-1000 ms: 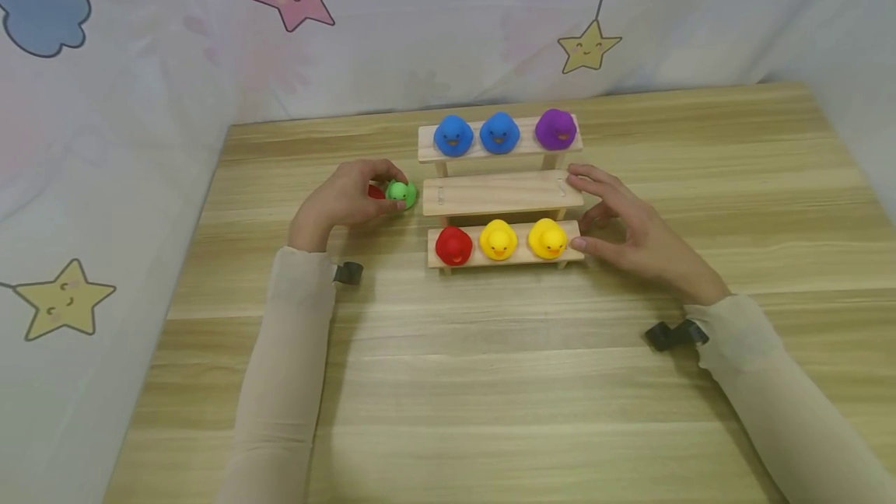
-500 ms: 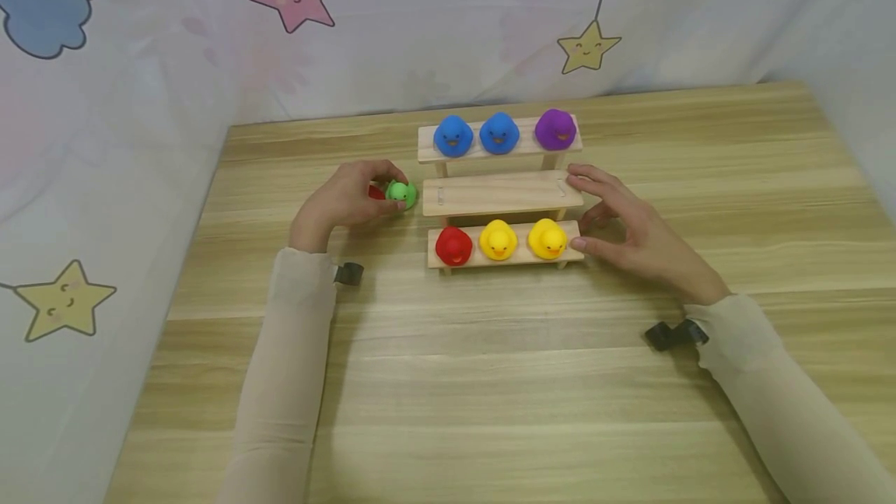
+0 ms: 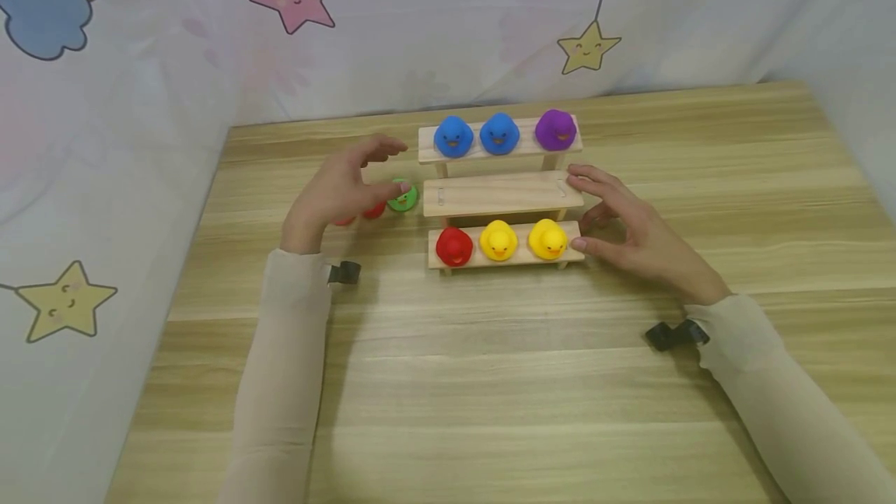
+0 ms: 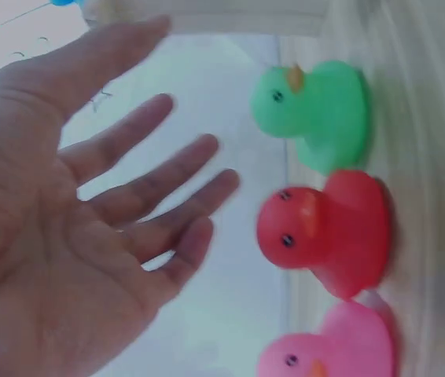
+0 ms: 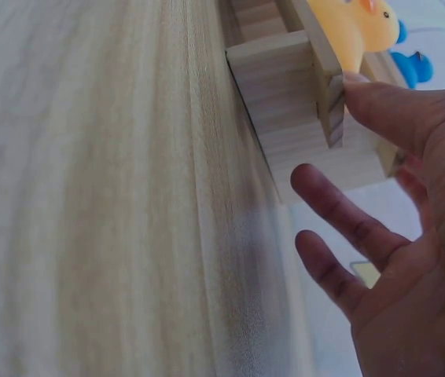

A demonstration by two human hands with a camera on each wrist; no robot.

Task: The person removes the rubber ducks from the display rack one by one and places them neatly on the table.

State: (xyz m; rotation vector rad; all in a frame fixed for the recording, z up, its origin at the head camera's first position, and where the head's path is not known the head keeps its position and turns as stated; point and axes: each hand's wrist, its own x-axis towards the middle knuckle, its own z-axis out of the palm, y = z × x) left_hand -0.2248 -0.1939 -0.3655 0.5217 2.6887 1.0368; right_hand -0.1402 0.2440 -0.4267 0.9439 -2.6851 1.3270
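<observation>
In the head view my left hand (image 3: pixel 339 191) hovers with spread fingers over a row of toy ducks left of the wooden rack. The left wrist view shows that row: a green duck (image 4: pixel 329 110), a red duck (image 4: pixel 332 232) and a pink duck (image 4: pixel 336 345), all apart from the palm. My right hand (image 3: pixel 633 236) rests at the right end of the three-tier wooden rack (image 3: pixel 500 194). Its thumb (image 5: pixel 391 110) touches the end of a shelf board, while its other visible fingers are fairly straight.
The top tier holds two blue ducks (image 3: pixel 476 134) and a purple duck (image 3: pixel 556 130). On the bottom tier sit another red duck (image 3: pixel 454 246) and two yellow ducks (image 3: pixel 498 239). The middle board is bare. A printed cloth (image 3: pixel 392 37) hangs behind the wooden table (image 3: pixel 476 387).
My left hand has let go of the green duck, spreading its fingers and rising slightly up and left. More of the ducks beneath it shows. The right hand stays in place.
</observation>
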